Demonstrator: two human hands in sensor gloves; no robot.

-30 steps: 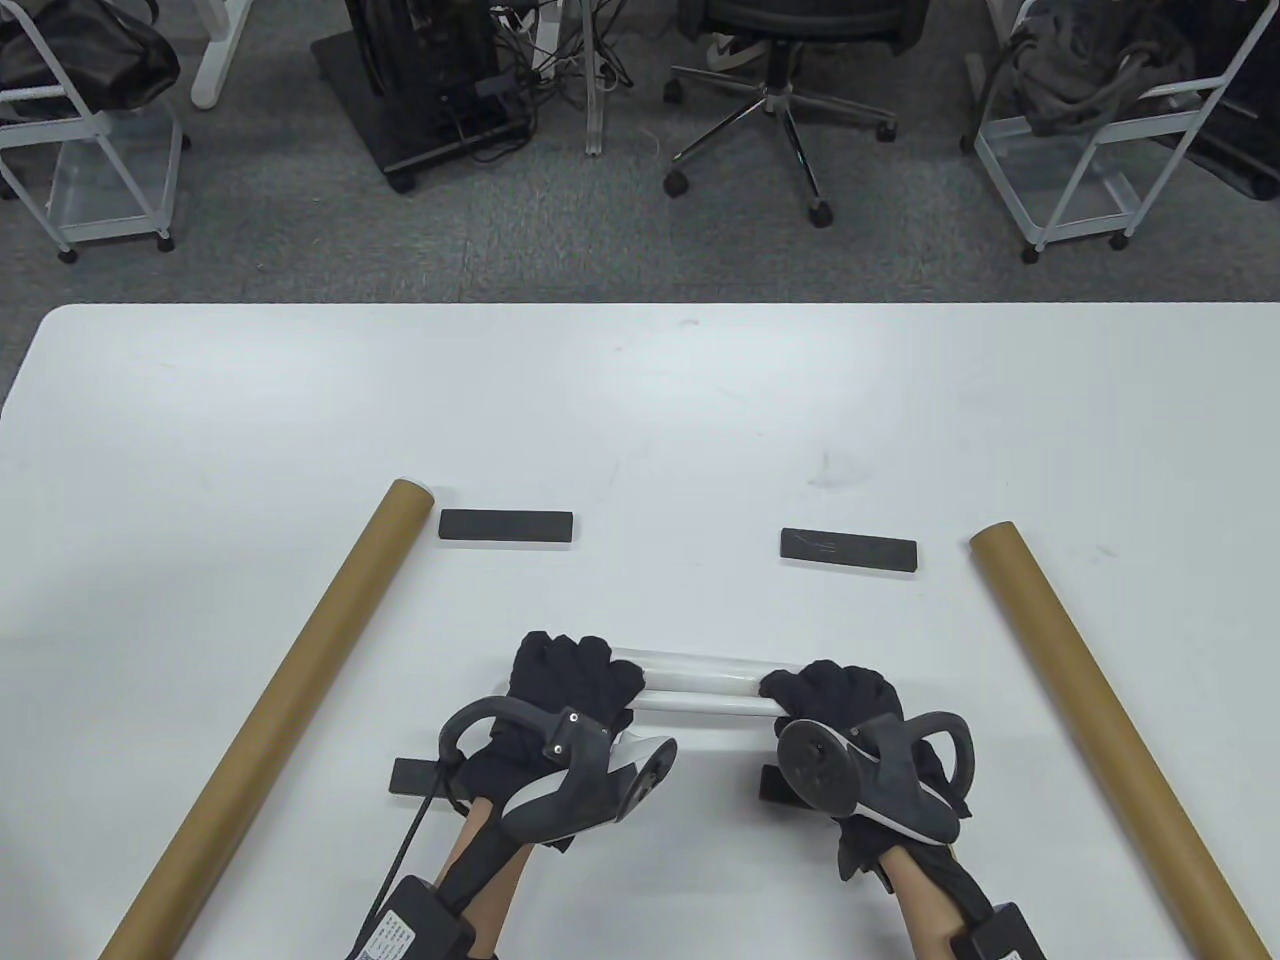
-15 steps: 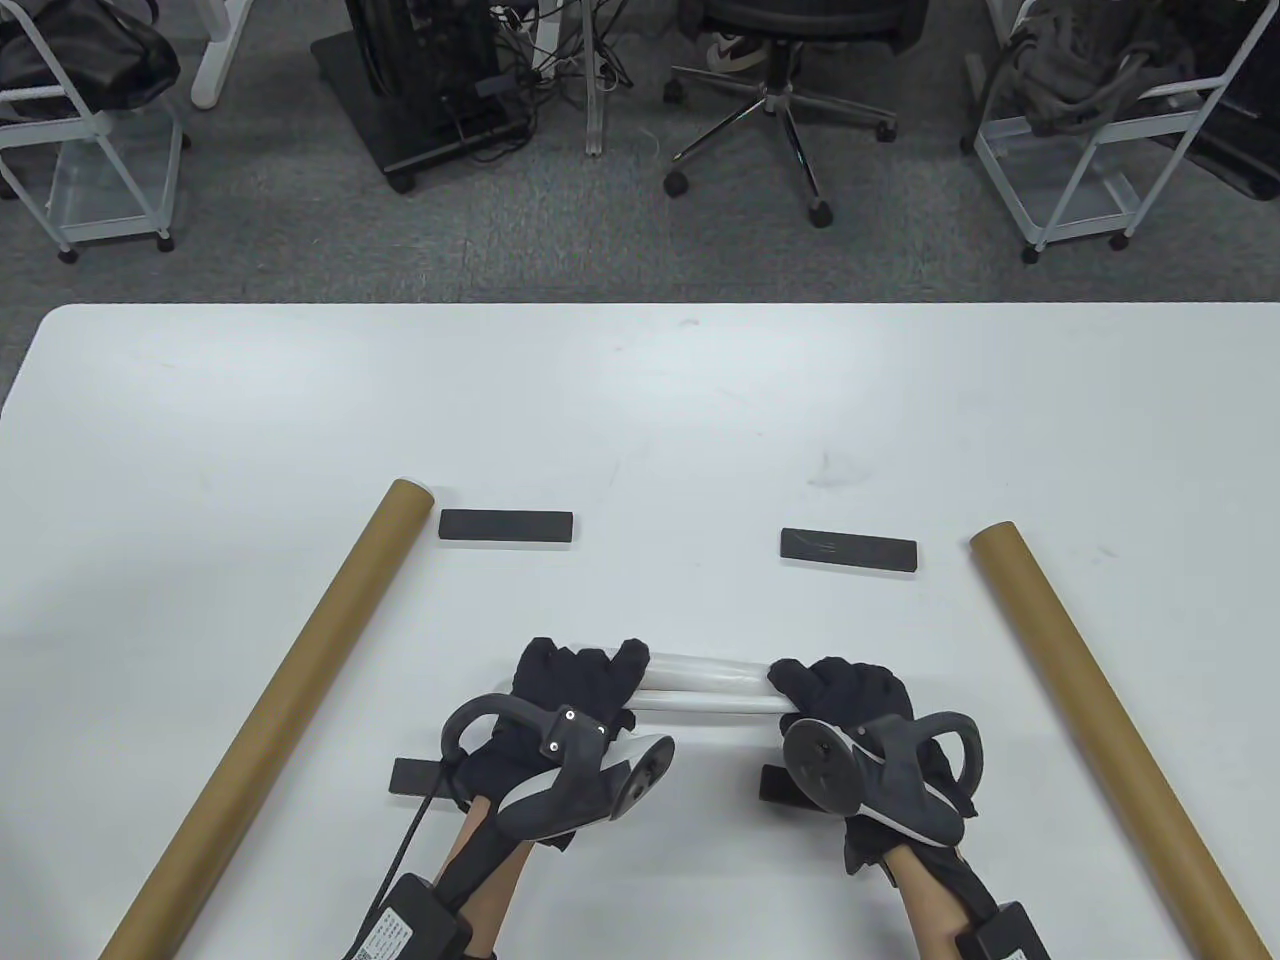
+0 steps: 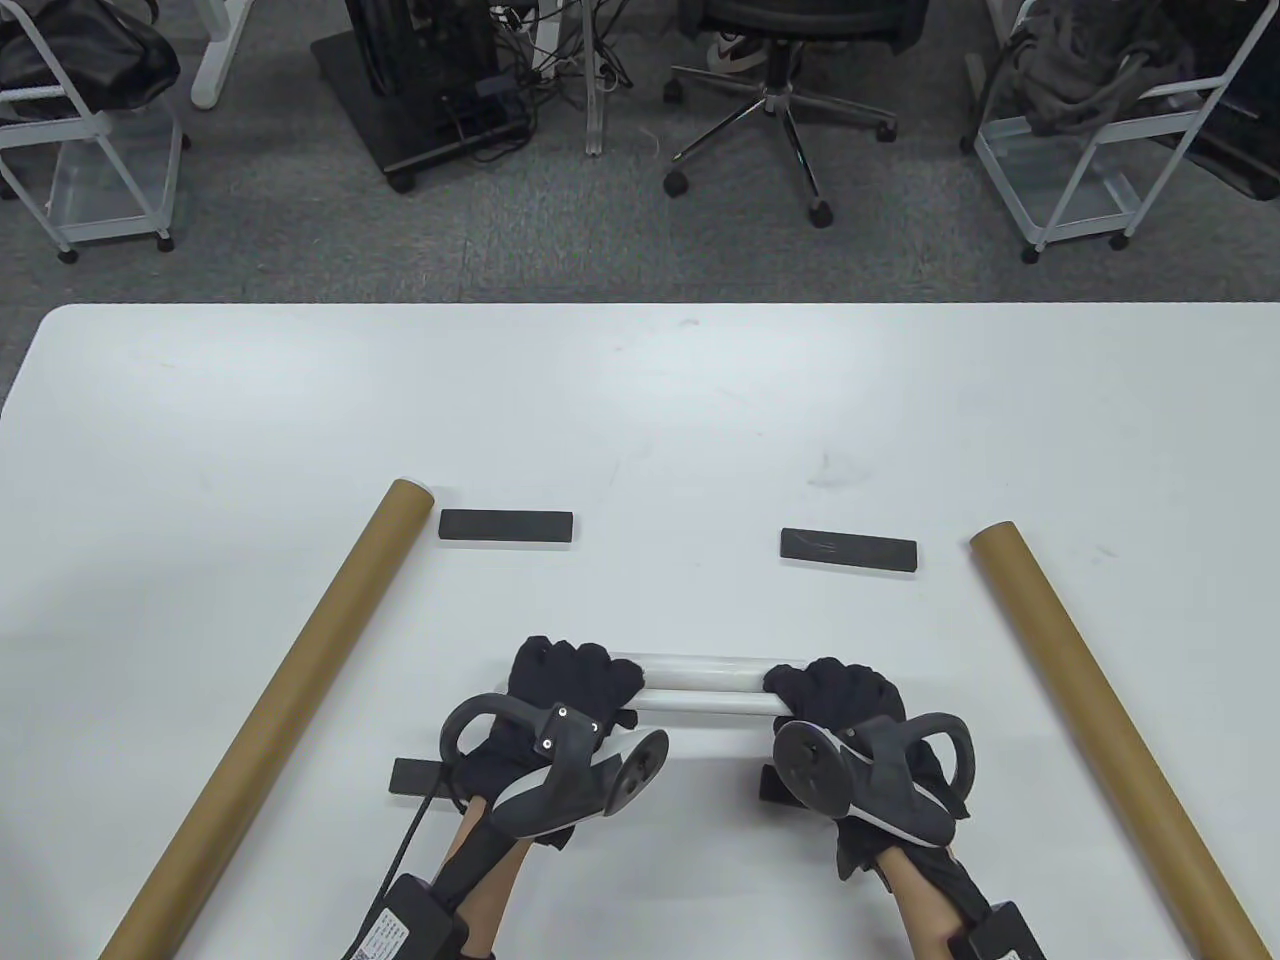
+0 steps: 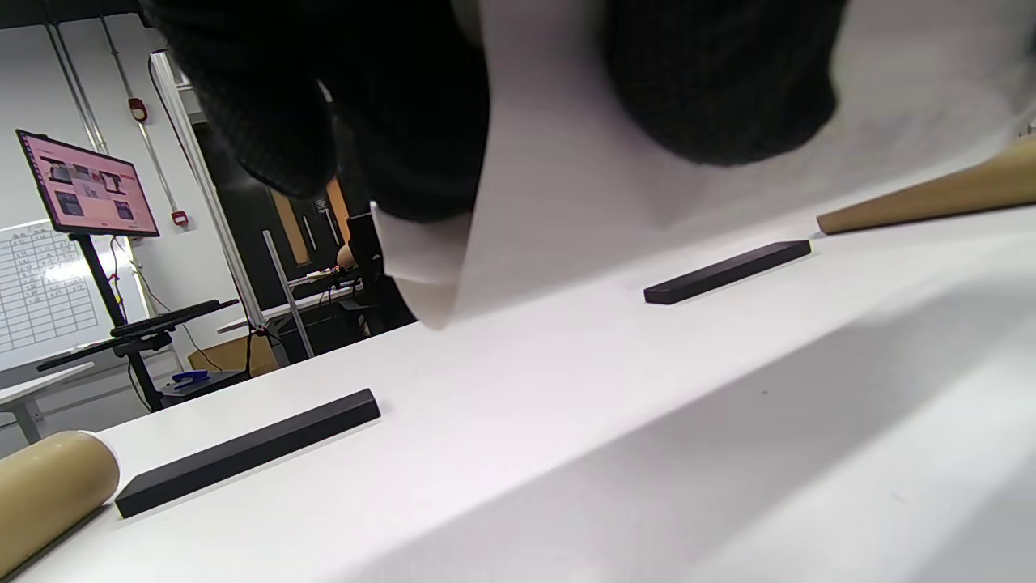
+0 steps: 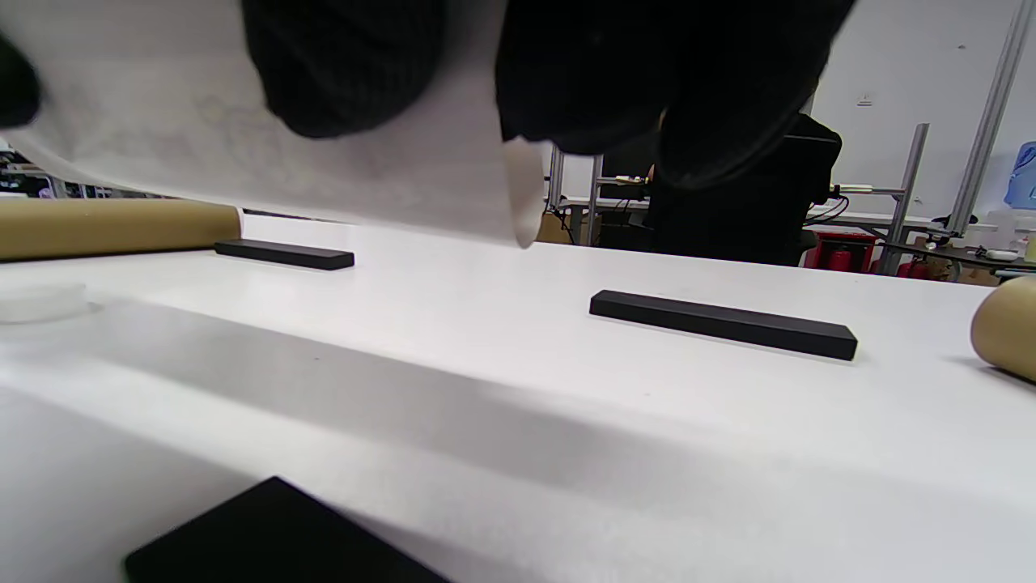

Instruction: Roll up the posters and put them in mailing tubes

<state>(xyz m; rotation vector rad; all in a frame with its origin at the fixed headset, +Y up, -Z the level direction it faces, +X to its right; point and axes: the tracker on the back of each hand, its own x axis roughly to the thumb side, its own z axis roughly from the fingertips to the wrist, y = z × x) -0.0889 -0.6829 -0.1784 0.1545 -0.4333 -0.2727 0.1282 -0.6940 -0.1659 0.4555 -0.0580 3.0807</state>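
Far left of the fingers, well apart: left mailing tube (image 3: 270, 715), long brown cardboard lying slanted, open mouth pointing away. Between it and the hands, a black bar (image 3: 506, 526) lying flat beyond the fingertips, a second black bar (image 3: 415, 777) half covered under the wrist.

Left hand (image 3: 560, 690) curled over the left end of the rolled poster (image 3: 700, 685), fingers wrapped round it and grasping. Roll lying crosswise between both hands, white and glossy, partly wound. Judged light, springy and slippery: likely to uncoil if let go, and to crease or dent if squeezed hard. Best held near both ends with even, gentle pressure, then shifted toward the middle for sliding into a tube.

Right hand (image 3: 840, 695) likewise clenched round the right end. Beyond its fingertips another black bar (image 3: 848, 551); far right, the right mailing tube (image 3: 1100, 730).

Hard to make out: how much sheet remains unrolled, white on white table (image 3: 640, 400). Wrist views mostly glove and blurred paper; near ends of both tubes cut off at the frame edge
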